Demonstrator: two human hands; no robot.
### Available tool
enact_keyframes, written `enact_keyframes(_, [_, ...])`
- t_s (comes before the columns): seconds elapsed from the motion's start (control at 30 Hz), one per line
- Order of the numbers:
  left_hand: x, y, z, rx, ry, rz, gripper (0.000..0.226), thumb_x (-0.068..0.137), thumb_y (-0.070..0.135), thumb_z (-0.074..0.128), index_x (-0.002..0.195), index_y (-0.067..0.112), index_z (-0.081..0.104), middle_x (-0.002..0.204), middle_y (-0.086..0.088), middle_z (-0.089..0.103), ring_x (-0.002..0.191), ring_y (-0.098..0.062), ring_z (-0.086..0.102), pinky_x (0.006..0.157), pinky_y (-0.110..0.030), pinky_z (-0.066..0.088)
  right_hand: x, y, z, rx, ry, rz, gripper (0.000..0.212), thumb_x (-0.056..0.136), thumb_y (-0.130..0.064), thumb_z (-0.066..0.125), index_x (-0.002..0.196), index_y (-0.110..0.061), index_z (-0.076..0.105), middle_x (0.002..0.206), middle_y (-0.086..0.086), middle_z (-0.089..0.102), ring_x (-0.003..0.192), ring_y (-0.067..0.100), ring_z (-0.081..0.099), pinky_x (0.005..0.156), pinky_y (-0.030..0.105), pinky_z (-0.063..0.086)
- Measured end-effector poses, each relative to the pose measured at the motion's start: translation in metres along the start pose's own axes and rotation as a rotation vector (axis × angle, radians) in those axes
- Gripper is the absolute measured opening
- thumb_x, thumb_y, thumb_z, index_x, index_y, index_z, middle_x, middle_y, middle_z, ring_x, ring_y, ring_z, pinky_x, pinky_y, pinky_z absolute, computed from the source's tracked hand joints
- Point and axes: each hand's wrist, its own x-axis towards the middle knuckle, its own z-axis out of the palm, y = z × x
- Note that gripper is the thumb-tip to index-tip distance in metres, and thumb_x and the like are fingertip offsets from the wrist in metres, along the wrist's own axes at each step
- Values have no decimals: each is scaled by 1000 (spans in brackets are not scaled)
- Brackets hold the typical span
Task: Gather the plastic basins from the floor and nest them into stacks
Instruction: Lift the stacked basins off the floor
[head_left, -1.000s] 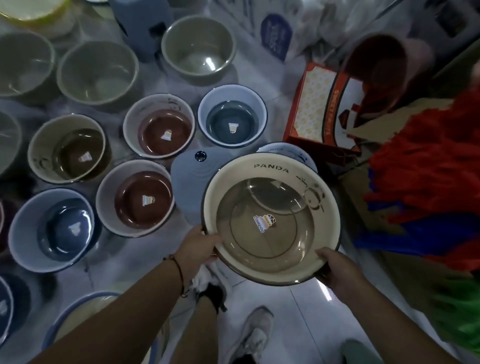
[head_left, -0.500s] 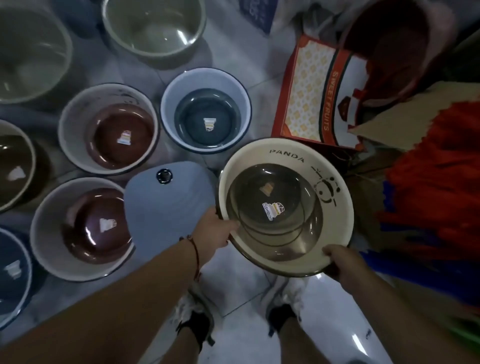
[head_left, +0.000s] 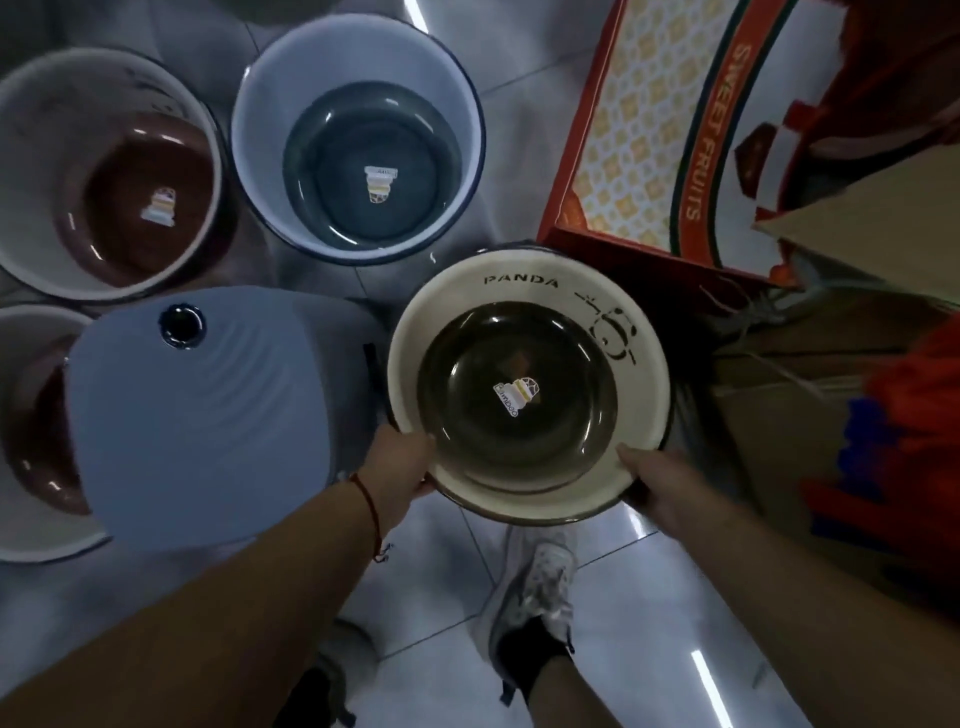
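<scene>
Cream basin (head_left: 530, 384), gripped at its near rim by my left hand (head_left: 400, 462) and right hand (head_left: 657, 480), has dropped to centre frame over another basin's dark rim, so nesting looks nearly done.

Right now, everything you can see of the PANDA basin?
The PANDA basin is round, looks like glossy plastic, with a cream rim and wall, a dark translucent bottom, and a small sticker at its centre. "PANDA" and a line-drawn panda are printed in black on the far rim. It is held upright, slightly tilted. The left hand grips the near-left rim; the right hand grips the near-right rim. A darker rim shows just under it, apparently another basin. The fruit box lies beyond.
</scene>
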Motion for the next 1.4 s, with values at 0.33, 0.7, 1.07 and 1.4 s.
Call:
enact_keyframes(0.33, [35, -20, 13, 117, 23, 79, 36, 89, 10, 55, 125, 16, 52, 104, -14, 63, 80, -20, 58, 60, -26, 45, 30, -17, 2, -310, 59, 7, 22, 96, -14, 56, 116, -4, 59, 101, 12, 64, 94, 25, 61, 61, 29, 48])
enact_keyframes(0.7, [-37, 48, -26, 854, 17, 875, 56, 96, 26, 54, 148, 26, 33, 133, 5, 47, 113, -15, 53, 92, -33, 52, -83, -68, 75, -1034, 29, -567, 52, 95, -29, 56, 143, -16, 42, 137, 12, 53, 122, 30, 52, 93, 35, 42])
enact_keyframes(1.07, [14, 85, -250, 1143, 490, 854, 52, 86, 62, 34, 123, 32, 56, 125, -1, 60, 112, -36, 57, 94, -49, 46, -171, -69, 301, -1295, -235, -1186, 40, 101, -37, 42, 130, -11, 51, 134, 14, 55, 126, 33, 49, 103, 43, 39])
enact_keyframes(1.4, [8, -22, -294, 1189, 102, 661, 61, 94, 52, 43, 150, 31, 31, 151, 0, 43, 134, -26, 45, 109, -41, 37, -185, 17, 349, -1897, -241, -1050, 51, 101, -50, 34, 139, -18, 47, 139, 9, 52, 128, 30, 48, 102, 42, 42])
